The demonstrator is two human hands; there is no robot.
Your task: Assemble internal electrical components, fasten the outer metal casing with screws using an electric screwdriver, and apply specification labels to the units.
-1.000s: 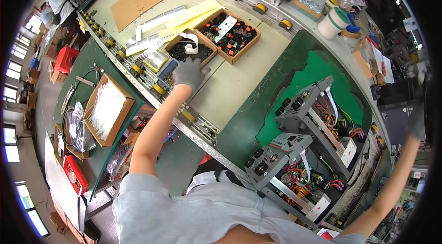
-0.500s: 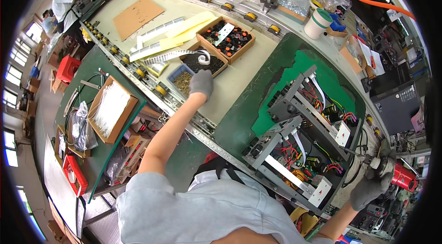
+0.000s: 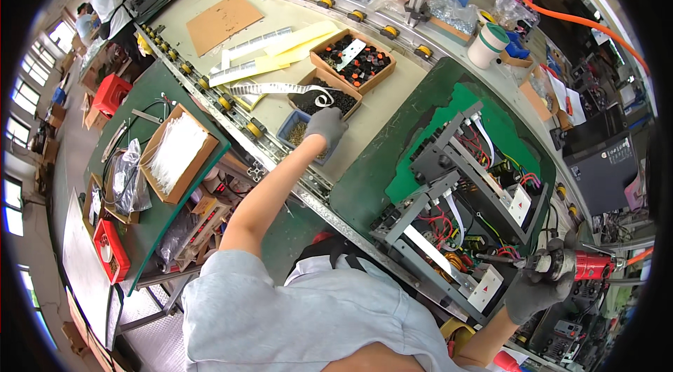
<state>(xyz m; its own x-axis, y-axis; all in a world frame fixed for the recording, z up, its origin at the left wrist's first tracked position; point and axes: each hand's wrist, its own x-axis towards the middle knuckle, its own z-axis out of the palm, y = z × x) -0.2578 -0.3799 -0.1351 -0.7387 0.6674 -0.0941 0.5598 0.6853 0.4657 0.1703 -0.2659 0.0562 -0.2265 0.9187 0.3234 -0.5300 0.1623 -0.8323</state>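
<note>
My gloved left hand [image 3: 324, 126] is over the near edge of a cardboard box of small black screws [image 3: 338, 98], its fingers curled downward. What they pinch, if anything, is hidden. Beside that hand, a blue bin [image 3: 286, 129] holds small brass-coloured parts. A curled white strip [image 3: 323, 98] lies over the black screws. Gripped in my gloved right hand [image 3: 538, 293] is a red power screwdriver [image 3: 593, 266], its bit pointing left over the nearer of two dark metal frames [image 3: 420, 249]. Wires and circuit parts fill both frames, which rest on a green mat [image 3: 364, 193].
A box of black and orange parts [image 3: 382, 74], yellow sheets [image 3: 308, 39] and a brown board [image 3: 224, 23] lie farther back. Yellow-wheeled roller rails [image 3: 356, 16] border the bench. At left, a side table holds a box of white strips [image 3: 177, 154]. Other people work in the background.
My right hand has moved left and down with the screwdriver, bringing its bit over the nearer frame. My left hand has shifted slightly right and stays by the small-parts boxes.
</note>
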